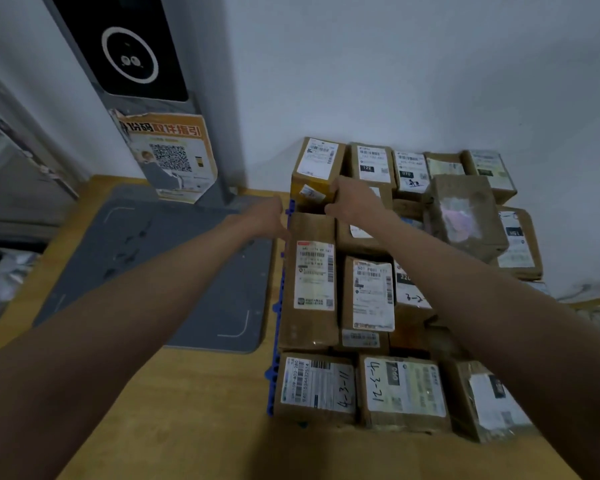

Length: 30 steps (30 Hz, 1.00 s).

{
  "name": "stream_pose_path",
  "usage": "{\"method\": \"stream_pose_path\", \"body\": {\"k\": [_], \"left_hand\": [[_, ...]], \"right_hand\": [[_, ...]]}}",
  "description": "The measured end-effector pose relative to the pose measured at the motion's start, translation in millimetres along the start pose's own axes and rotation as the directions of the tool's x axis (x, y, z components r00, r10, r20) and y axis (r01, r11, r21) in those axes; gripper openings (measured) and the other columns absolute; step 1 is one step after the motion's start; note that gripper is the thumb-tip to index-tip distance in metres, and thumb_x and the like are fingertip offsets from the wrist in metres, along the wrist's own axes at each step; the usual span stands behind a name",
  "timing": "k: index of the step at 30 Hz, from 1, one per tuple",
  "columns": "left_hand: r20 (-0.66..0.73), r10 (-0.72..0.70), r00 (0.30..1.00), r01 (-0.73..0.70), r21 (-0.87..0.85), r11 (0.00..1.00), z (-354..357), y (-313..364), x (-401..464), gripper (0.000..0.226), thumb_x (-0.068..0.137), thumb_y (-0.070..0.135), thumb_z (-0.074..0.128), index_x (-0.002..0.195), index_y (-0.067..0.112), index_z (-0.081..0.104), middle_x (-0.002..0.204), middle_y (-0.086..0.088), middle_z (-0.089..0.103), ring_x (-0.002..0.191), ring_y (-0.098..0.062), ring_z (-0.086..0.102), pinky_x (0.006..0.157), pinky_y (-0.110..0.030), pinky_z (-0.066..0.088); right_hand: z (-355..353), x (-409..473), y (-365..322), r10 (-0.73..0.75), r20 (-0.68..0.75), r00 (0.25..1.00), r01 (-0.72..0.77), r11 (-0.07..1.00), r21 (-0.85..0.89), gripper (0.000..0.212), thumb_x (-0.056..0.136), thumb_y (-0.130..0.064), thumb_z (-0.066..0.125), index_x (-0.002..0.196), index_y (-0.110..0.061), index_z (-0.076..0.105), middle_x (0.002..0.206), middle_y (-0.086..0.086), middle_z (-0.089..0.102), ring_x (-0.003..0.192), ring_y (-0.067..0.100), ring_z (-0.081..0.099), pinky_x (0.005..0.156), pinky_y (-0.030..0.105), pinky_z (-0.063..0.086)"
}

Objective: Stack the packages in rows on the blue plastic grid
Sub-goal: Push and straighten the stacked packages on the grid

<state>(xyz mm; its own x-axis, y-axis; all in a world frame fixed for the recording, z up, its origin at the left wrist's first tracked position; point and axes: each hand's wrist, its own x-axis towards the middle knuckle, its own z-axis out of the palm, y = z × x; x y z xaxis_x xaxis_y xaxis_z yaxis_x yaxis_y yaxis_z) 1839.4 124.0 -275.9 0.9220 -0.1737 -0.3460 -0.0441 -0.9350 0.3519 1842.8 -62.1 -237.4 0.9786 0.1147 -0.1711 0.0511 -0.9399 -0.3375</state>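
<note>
Brown cardboard packages with white labels stand in rows on the blue plastic grid [277, 341], of which only the left edge shows. A tall box [317, 168] stands at the far left corner against the wall. My right hand [352, 199] grips its near right edge. My left hand [269, 216] reaches to the left side of the stack, between that box and the long package [312, 278] in front of it; its fingers are blurred and partly hidden. A tape-wrapped box [465, 216] lies on top at the right.
A grey mat [160, 271] lies on the wooden floor [187, 410] left of the grid. A grey kiosk post [174, 133] with a black screen and an orange QR poster stands behind it. White wall [395, 81] backs the stack. Bags lie at far left.
</note>
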Motion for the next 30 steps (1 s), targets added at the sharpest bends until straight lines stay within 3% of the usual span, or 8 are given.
{"method": "stream_pose_path", "body": {"k": [5,9,12,16,20,24,27,30], "left_hand": [[-0.036,-0.064,0.997,0.057,-0.163,0.985,-21.4,-8.7,54.8,0.078,0.081,0.038,0.073,0.142,0.01,0.033,0.131,-0.014,0.054,0.109,-0.028,0.056,0.079,-0.035,0.047],[0.004,-0.063,0.998,0.061,-0.304,0.951,-24.1,-6.7,94.0,0.085,0.087,0.035,0.068,0.153,0.012,0.02,0.148,-0.014,0.042,0.13,-0.032,0.046,0.1,-0.037,0.042],[-0.013,-0.042,0.999,0.035,-0.353,0.935,-19.3,-1.5,115.2,0.075,0.09,0.034,0.065,0.149,0.011,0.026,0.145,-0.013,0.046,0.128,-0.031,0.048,0.092,-0.031,0.04],[-0.061,0.022,0.998,-0.041,-0.336,0.941,-10.7,5.9,132.3,0.046,0.09,0.019,0.063,0.132,0.007,0.049,0.128,-0.016,0.058,0.112,-0.03,0.058,0.082,-0.03,0.046],[-0.112,-0.01,0.994,-0.034,-0.386,0.922,-1.8,2.6,141.0,0.054,0.084,0.016,0.07,0.131,0.006,0.047,0.123,-0.012,0.059,0.099,-0.021,0.057,0.071,-0.028,0.046],[-0.099,0.043,0.994,-0.077,-0.378,0.923,-1.6,-3.7,138.4,0.06,0.086,0.021,0.07,0.139,0.011,0.045,0.132,-0.009,0.057,0.113,-0.023,0.056,0.08,-0.026,0.043],[-0.031,-0.048,0.998,0.031,-0.402,0.915,2.0,-14.0,128.0,0.061,0.091,0.022,0.063,0.145,0.008,0.039,0.135,-0.012,0.055,0.118,-0.028,0.056,0.096,-0.036,0.048],[0.095,-0.19,0.977,0.212,-0.38,0.9,22.7,-26.6,108.6,0.036,0.1,0.021,0.047,0.13,0.003,0.053,0.124,-0.016,0.061,0.101,-0.026,0.063,0.087,-0.035,0.054]], "right_hand": [[-7.0,57.1,10.3,0.067,-0.036,0.997,-0.068,0.998,-0.019,0.047,0.09,-0.023,0.063,0.132,-0.011,0.046,0.125,0.018,0.054,0.123,0.035,0.044,0.093,0.047,0.049],[2.3,96.0,20.9,0.105,-0.03,0.994,-0.105,0.994,-0.01,0.063,0.086,-0.021,0.063,0.141,-0.014,0.035,0.126,0.021,0.054,0.124,0.039,0.038,0.084,0.044,0.043],[13.6,115.9,23.7,0.153,0.006,0.988,-0.152,0.987,-0.045,0.073,0.083,-0.032,0.066,0.144,-0.019,0.03,0.128,0.021,0.053,0.122,0.043,0.041,0.092,0.048,0.041],[29.4,132.5,25.0,0.164,0.012,0.986,-0.163,0.986,-0.04,0.066,0.081,-0.038,0.068,0.138,-0.023,0.038,0.124,0.017,0.055,0.121,0.042,0.045,0.102,0.053,0.033],[33.4,141.4,25.8,0.136,-0.025,0.99,-0.136,0.991,0.013,0.053,0.084,-0.028,0.066,0.132,-0.023,0.044,0.123,0.014,0.052,0.12,0.034,0.046,0.105,0.052,0.031],[30.4,141.5,24.2,0.145,-0.038,0.989,-0.148,0.986,-0.075,0.047,0.087,-0.019,0.063,0.131,-0.019,0.047,0.134,0.017,0.046,0.13,0.037,0.038,0.108,0.052,0.027],[30.9,133.3,10.1,0.076,-0.122,0.99,-0.098,0.979,-0.18,0.047,0.086,-0.019,0.065,0.13,-0.015,0.047,0.143,0.02,0.034,0.133,0.039,0.034,0.108,0.049,0.029],[36.4,117.3,-6.5,-0.077,-0.156,0.985,0.062,0.993,-0.1,0.033,0.086,-0.018,0.066,0.116,-0.015,0.054,0.126,0.014,0.051,0.115,0.031,0.052,0.097,0.043,0.044]]}}
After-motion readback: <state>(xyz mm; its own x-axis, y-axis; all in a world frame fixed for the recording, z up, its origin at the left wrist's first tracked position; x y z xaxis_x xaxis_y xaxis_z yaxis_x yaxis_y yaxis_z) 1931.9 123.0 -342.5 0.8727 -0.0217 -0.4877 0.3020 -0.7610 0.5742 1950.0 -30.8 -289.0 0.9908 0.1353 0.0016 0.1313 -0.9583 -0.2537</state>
